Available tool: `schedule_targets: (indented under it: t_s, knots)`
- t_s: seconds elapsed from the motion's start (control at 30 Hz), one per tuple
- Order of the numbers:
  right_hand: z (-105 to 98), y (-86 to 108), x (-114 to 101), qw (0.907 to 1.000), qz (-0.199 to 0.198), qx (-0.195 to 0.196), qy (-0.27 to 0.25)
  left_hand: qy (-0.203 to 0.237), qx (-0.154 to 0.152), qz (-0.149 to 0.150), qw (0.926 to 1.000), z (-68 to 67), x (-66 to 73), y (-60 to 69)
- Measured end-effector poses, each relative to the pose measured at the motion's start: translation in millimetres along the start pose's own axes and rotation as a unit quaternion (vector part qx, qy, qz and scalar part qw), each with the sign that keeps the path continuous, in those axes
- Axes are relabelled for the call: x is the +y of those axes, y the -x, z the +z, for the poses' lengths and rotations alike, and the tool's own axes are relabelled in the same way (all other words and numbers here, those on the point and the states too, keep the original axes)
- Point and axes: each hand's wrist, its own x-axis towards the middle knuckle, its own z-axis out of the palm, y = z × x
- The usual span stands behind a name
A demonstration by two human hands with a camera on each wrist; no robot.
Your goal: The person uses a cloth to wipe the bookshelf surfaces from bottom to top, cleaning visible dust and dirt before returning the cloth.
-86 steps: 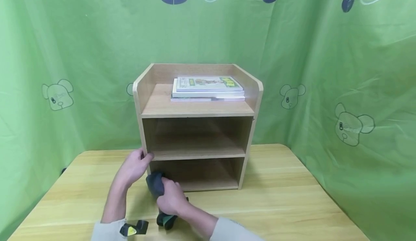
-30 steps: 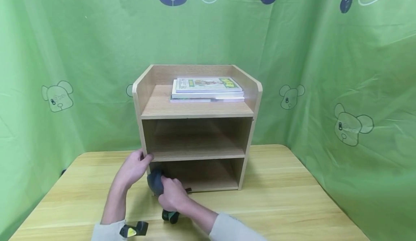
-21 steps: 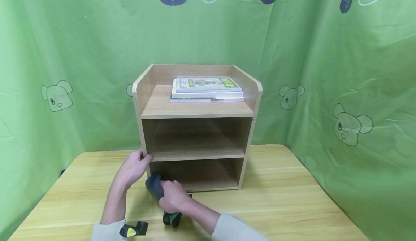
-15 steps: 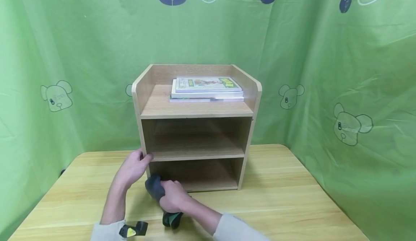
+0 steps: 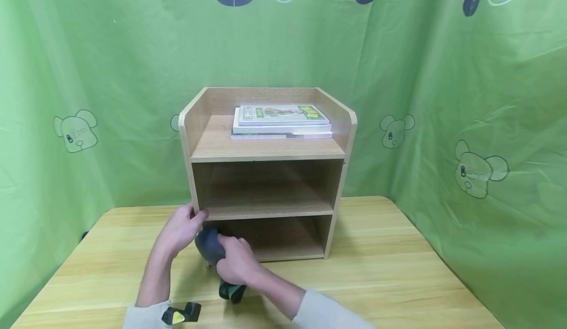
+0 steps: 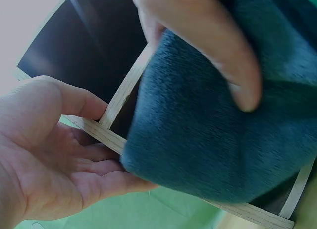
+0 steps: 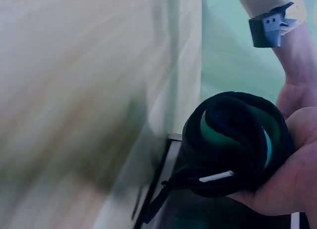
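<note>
In the head view, my left hand [image 5: 180, 228] grips the left side panel of a small wooden shelf unit [image 5: 270, 216], level with its middle board. The left wrist view shows the thumb in front of the panel and the fingers round its outer side. My right hand [image 5: 239, 262] holds a bunched, fuzzy dark blue-green cloth [image 5: 209, 246] at the lower left front of the unit. Close up in the left wrist view, the cloth [image 6: 193, 135] covers part of the side panel's edge. Its rolled end [image 7: 233, 107] shows a white tag in the right wrist view.
A stack of books [image 5: 283, 122] lies on the unit's top shelf. The unit stands on a light wooden table [image 5: 390, 270]. Green patterned curtains [image 5: 283, 43] hang behind and at both sides. A small black device [image 5: 181, 314] is on the left sleeve.
Over the last second the right hand shifts the cloth a little down along the left panel, then back up and slightly left. The left hand stays on the panel.
</note>
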Motion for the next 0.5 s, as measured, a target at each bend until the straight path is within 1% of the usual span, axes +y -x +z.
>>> schedule_targets:
  t_s: [0.17, 0.33, 0.5]
  knots:
    - [-8, -0.8, -7, 0.9995, -0.022, 0.017, 0.018, 0.004, -0.002, 0.001, 1.0, 0.4, 0.3, -0.7]
    - [-13, 0.9, -14, 0.9997, -0.017, 0.011, 0.014, 0.005, -0.001, -0.002, 1.0, 0.9, 0.6, -0.8]
    - [-16, 1.3, -17, 0.9997, -0.02, 0.009, 0.012, 0.003, 0.0, -0.008, 1.0, 0.5, 1.5, -0.5]
